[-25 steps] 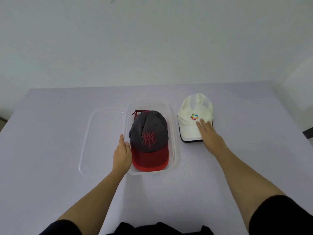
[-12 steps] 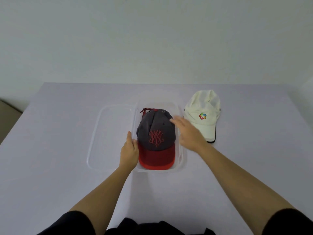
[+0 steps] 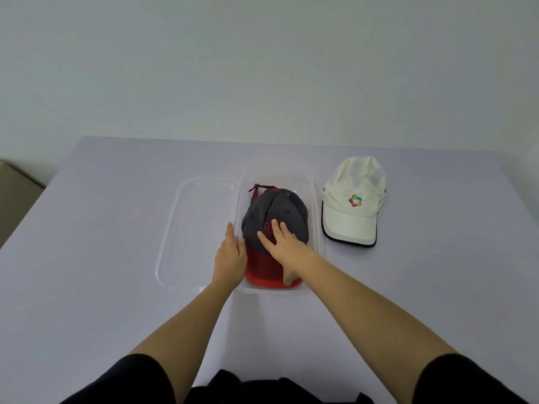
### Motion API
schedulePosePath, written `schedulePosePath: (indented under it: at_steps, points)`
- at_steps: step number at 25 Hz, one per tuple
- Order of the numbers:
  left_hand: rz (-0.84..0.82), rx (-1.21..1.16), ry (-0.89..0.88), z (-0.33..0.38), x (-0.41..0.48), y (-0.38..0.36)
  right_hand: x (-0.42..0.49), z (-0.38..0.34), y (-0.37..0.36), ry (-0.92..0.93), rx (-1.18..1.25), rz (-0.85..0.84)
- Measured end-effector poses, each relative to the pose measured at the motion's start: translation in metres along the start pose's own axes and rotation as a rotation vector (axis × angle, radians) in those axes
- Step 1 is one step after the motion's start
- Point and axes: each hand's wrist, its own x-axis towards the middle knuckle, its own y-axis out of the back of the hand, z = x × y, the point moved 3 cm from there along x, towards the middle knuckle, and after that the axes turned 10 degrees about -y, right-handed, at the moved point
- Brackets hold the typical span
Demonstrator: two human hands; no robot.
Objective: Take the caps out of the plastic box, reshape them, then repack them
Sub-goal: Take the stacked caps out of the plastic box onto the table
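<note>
Resting palm-down on the grey cap (image 3: 277, 214), the right hand (image 3: 287, 247) lies flat with fingers spread over the front of the crown, covering most of the red stitching there; its thumb points down over the red brim (image 3: 262, 272). It grips nothing, only presses or rests on the fabric. The grey cap sits inside the clear box (image 3: 316, 228), brim toward the person, with a red strap (image 3: 258, 188) showing at the far end, beyond the fingertips.

Just left of the right hand, the left hand (image 3: 230, 256) is loosely open, fingers straight and together, lying along the left wall of the box, fingertips pointing away from the person. Whether it touches the cap or only the box edge cannot be told.

Left of the left hand, a clear lid (image 3: 186, 228) lies flat on the table (image 3: 87, 258), its edge against the box.

Right of the right hand, outside the box and just beside it, a white cap (image 3: 354, 205) lies on the table, brim toward the person, with a dark edge along the brim and a small multicoloured logo on the front. Neither hand touches it.

Dark sleeves cover both upper arms at the near edge.
</note>
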Motion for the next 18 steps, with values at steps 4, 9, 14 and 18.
schedulePosePath:
  at_steps: [4,9,14,18]
  points:
    - [-0.01,-0.013,-0.011,-0.001,0.001,0.0,-0.001,-0.015,0.008,-0.084,0.069,0.101]
    - [-0.007,-0.005,0.006,-0.001,0.001,0.0,-0.024,0.007,0.031,-0.049,0.196,0.6]
    - [-0.006,0.01,0.001,-0.002,0.001,-0.001,-0.082,0.068,0.035,-0.124,0.21,1.149]
    - [0.001,0.006,-0.008,-0.001,0.0,-0.002,-0.123,0.112,-0.015,-0.237,0.244,1.218]
